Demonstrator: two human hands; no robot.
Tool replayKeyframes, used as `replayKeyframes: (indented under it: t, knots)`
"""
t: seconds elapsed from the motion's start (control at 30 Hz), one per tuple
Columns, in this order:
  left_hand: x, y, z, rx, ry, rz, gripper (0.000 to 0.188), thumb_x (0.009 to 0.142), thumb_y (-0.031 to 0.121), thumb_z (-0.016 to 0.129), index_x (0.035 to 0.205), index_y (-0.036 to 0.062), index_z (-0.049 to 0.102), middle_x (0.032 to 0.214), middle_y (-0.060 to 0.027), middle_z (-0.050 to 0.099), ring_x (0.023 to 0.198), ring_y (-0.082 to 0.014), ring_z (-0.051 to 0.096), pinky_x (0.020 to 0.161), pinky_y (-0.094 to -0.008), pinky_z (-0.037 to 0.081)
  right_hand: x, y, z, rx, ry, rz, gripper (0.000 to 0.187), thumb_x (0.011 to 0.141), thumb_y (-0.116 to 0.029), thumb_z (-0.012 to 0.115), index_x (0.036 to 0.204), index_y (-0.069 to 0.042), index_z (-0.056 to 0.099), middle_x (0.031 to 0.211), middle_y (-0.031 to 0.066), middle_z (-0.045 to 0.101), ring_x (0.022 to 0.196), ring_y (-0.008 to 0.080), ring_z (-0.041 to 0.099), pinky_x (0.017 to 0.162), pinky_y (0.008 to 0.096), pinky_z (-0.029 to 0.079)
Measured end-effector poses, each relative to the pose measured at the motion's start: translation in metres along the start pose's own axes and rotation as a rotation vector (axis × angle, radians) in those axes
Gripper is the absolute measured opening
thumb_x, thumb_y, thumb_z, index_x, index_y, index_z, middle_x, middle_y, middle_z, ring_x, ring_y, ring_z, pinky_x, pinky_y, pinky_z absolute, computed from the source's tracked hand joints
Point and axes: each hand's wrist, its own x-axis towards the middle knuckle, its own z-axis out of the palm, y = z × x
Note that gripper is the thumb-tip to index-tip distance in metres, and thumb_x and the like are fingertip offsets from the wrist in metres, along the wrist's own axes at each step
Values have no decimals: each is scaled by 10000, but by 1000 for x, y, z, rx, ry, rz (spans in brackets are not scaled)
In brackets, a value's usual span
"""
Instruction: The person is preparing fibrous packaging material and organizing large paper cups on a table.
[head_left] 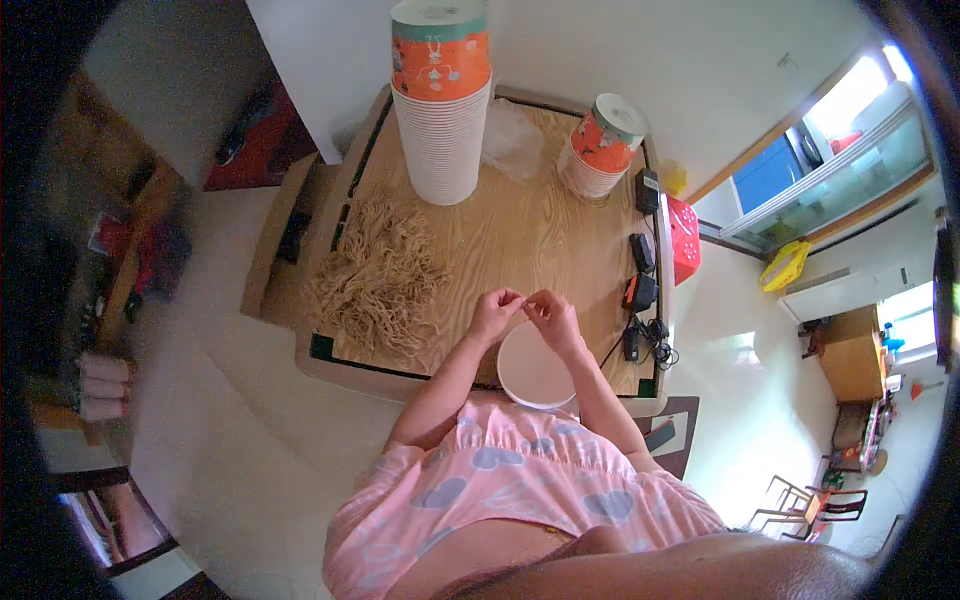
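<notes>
My left hand point(494, 315) and my right hand point(553, 318) meet fingertip to fingertip over the table's near part. Both are closed in a pinch; what lies between the fingers is too small to make out. Just below them, between my forearms, a white paper bucket point(530, 370) shows its round opening toward me, close against my pink dress. To the left lies a loose heap of tan paper cords point(385, 285). Behind it rises a tall stack of nested paper buckets point(443, 140), upside down, with orange and green printing. A shorter stack point(602, 150) stands at the back right.
The wood-topped table point(510, 235) has a raised edge. A crumpled clear plastic bag point(513, 140) lies between the stacks. Black power adapters point(640, 292) and tangled cables point(656, 343) line the right edge. Beside the table are a red stool point(683, 240) and an open cardboard box point(280, 250).
</notes>
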Motion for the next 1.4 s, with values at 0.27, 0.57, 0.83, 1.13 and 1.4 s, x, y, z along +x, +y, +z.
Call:
replayKeyframes:
  t: [0.27,0.57,0.83,1.13,1.4]
  knots:
    - [-5,3,3,-4,6,-63,64,790,119,571,784,56,570,699,11,572,618,-62,504,564,-206,409,-5,2,-2,-7,33,10,92,726,-107,624,775,-34,600,654,96,581,572,175,547,525,287,439]
    - [-10,9,1,102,71,-54,72,784,112,567,783,40,560,702,1,569,645,-85,513,601,-226,421,-6,2,2,-69,36,36,84,724,-148,587,778,-87,611,700,104,579,688,277,552,629,381,430]
    - [-9,3,2,451,256,290,81,772,94,564,786,16,546,650,-62,571,606,-120,551,555,-280,445,-2,6,9,-72,23,28,83,717,-137,589,728,-55,577,712,133,582,711,316,552,639,406,432]
    - [4,-17,-15,5,-41,79,113,779,49,562,878,10,599,759,-47,619,719,-103,584,634,-230,464,2,2,3,12,-9,121,100,726,-91,603,779,-10,578,654,128,586,567,190,557,532,291,441]
    - [0,3,-11,275,-88,88,83,775,68,581,834,29,625,765,-38,622,688,-101,569,629,-229,460,4,6,2,-40,-47,112,97,733,-103,604,774,-18,581,637,118,579,554,191,546,531,295,440]
